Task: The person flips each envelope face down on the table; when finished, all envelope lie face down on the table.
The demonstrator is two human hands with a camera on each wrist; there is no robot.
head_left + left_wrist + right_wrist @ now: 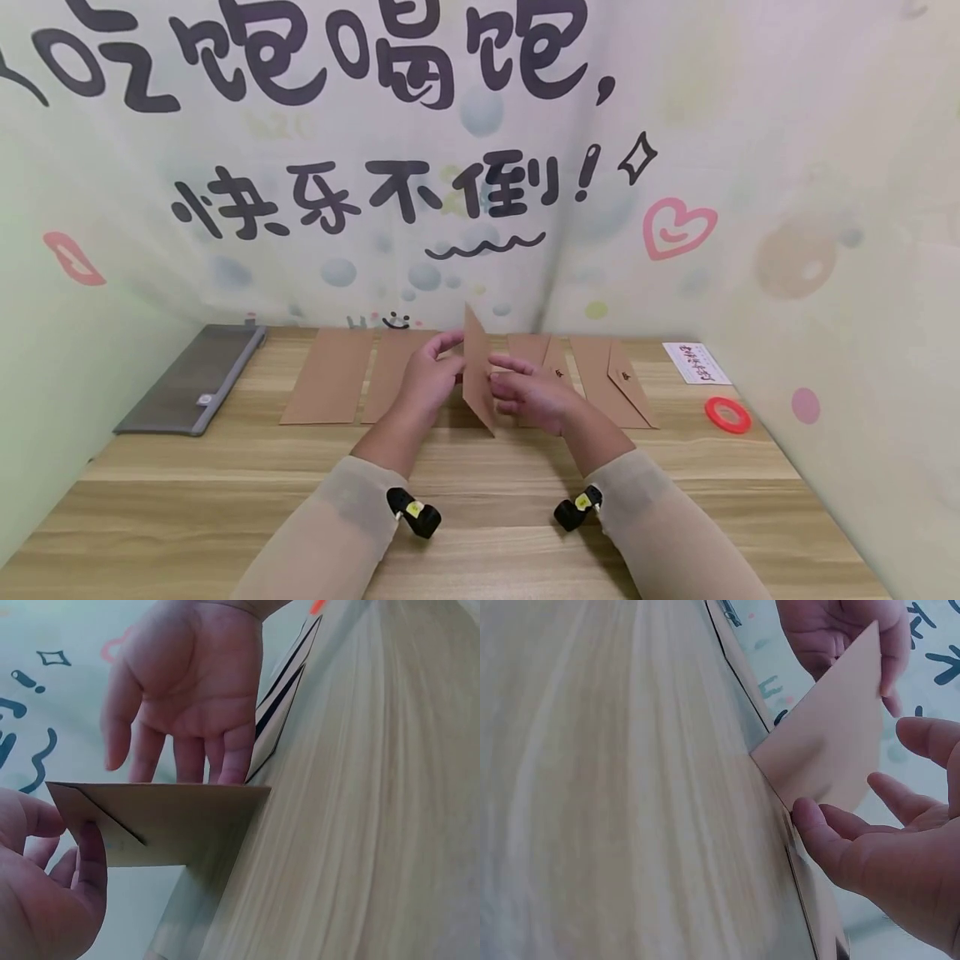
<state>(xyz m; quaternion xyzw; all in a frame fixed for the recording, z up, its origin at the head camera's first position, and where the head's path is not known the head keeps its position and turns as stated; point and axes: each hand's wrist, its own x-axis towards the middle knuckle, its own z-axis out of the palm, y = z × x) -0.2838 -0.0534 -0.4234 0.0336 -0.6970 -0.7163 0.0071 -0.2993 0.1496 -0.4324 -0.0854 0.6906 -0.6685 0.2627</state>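
A brown kraft-paper envelope (476,371) stands upright on edge over the middle of the table, its broad faces turned left and right. My left hand (418,379) pinches it near its upper far edge, and the left wrist view shows a flap line on the face of the envelope (169,817) toward this hand. On the other side is my right hand (536,392), its fingers loosely spread and pointing at the plain face; in the right wrist view the fingertips (806,810) come right at the lower edge.
Brown envelopes (327,379) lie flat at left, and more envelopes (600,375) with flaps and small dark print lie at right. A grey zip pouch (187,383) is far left. A white card (696,363) and a red ring (727,414) sit far right, before a printed curtain (360,275).
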